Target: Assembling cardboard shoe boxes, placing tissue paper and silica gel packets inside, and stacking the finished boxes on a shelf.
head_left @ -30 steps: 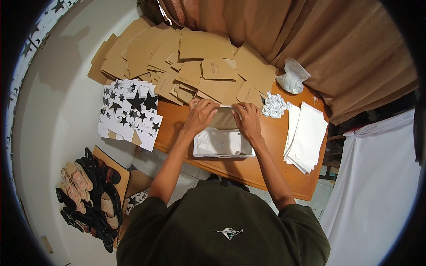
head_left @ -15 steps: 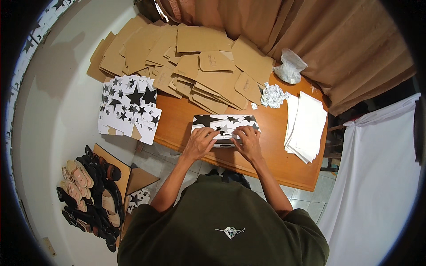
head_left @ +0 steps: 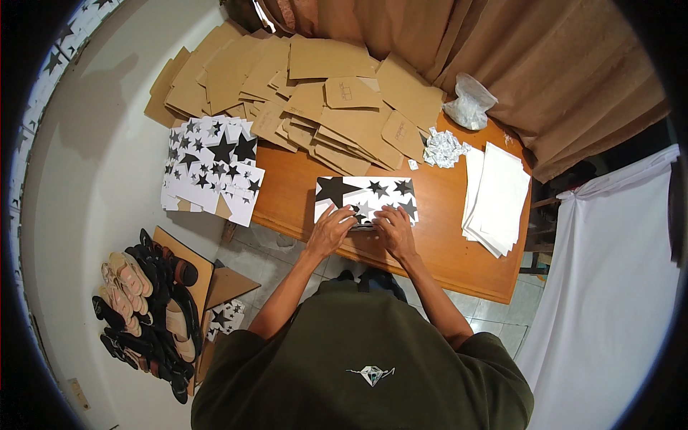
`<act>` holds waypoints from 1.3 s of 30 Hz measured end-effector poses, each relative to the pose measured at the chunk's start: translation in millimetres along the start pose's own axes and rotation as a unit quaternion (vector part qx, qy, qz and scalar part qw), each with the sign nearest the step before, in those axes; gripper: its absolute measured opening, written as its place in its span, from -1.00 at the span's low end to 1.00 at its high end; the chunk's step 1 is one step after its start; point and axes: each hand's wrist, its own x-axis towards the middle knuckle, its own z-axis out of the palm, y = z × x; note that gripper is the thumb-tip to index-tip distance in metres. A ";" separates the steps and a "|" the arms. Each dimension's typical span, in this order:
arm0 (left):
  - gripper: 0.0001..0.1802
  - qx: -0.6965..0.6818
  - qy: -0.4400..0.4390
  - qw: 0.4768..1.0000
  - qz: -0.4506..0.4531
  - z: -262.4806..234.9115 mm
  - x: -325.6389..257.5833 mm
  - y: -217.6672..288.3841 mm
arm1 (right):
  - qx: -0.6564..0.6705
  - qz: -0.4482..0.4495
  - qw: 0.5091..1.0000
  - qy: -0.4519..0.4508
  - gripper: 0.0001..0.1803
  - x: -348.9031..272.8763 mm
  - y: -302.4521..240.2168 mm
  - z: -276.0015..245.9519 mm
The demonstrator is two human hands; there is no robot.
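A white cardboard box (head_left: pixel 340 189) printed with black and grey stars lies at the front edge of the wooden table, straight in front of me. Its top panel is flat. My left hand (head_left: pixel 332 228) grips the near edge left of centre, fingers over the top and thumb pointing inward. On the same edge, to the right, my right hand (head_left: pixel 393 229) holds the box in a matching grip. The two hands are a short gap apart. Most of the box's near side is hidden by them and by the viewing angle.
Flat brown cardboard pieces (head_left: pixel 330 59) pile up along the back. Star-printed sheets (head_left: pixel 212 172) are stacked at left, white paper sheets (head_left: pixel 497 197) at right. Near a clear plastic bag (head_left: pixel 469 102) lies a heap of small white packets (head_left: pixel 443 149). Shoes (head_left: pixel 147 308) fill the lower left.
The box's top has swung level, and the near side with a small label has dropped out of sight. Both hands stay on the near edge. The whole view has shifted slightly.
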 end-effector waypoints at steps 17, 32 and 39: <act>-0.81 0.005 0.025 1.000 -0.009 20.3 -4.4 4.3 | -0.019 -0.034 0.999 -0.027 -0.57 -17.5 -5.0 8.1; -0.86 0.058 0.038 0.998 0.015 37.6 -4.6 -1.0 | -0.080 -0.165 0.983 0.013 -0.72 -21.8 14.1 16.8; -0.88 0.073 0.042 0.996 0.021 40.4 -5.0 0.3 | -0.089 -0.177 0.980 0.024 -0.74 -19.4 14.2 14.7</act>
